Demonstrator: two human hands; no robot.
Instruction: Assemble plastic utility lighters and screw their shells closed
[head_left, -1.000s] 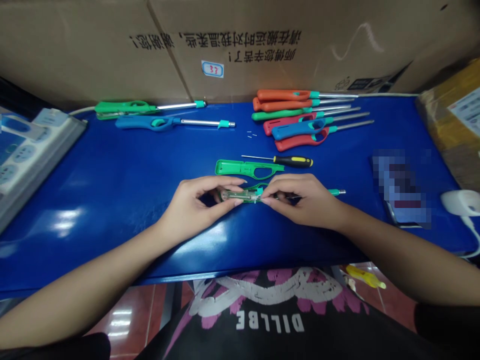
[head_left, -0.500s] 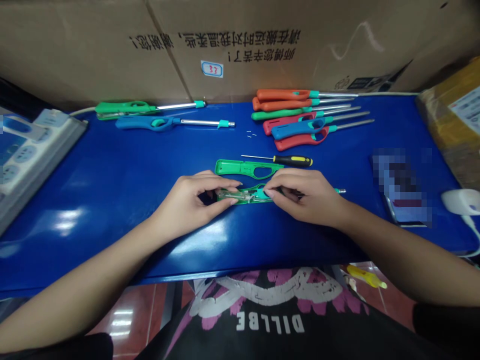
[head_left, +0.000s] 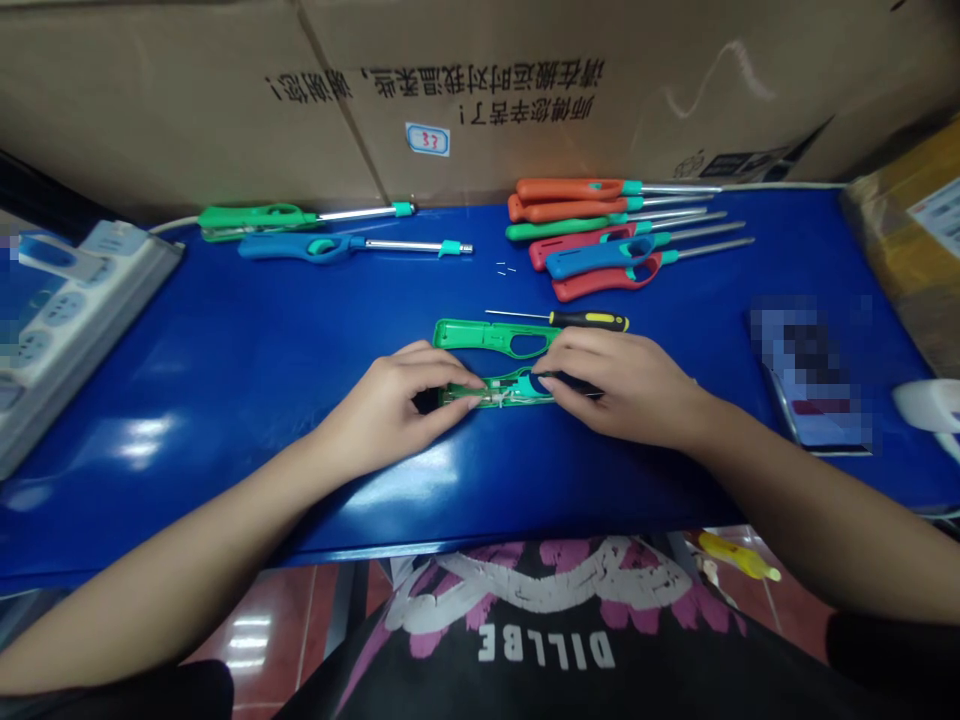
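On the worktop (head_left: 247, 360), at near centre, my left hand (head_left: 394, 400) pinches an open green lighter (head_left: 507, 386) between its fingers, while my right hand (head_left: 628, 385) touches the lighter's right part, whether gripping I cannot tell.

Lighter (head_left: 516, 402) green, trigger (head_left: 532, 384) teal; loose shell (head_left: 484, 337) green; screwdriver handle (head_left: 591, 321) black-yellow; tabletop (head_left: 300, 340) blue.

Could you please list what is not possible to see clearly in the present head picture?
All in the head view:
- Far metal end of the opened green lighter: hidden by the right hand.
- The lighter's other end: mostly covered by the left hand.
- Whether the right fingertips grip a part: too small to tell.
- Phone screen: blurred by pixelation.
- Power strip: cut off by the left edge.
- Tiny metal pieces: too small to identify.
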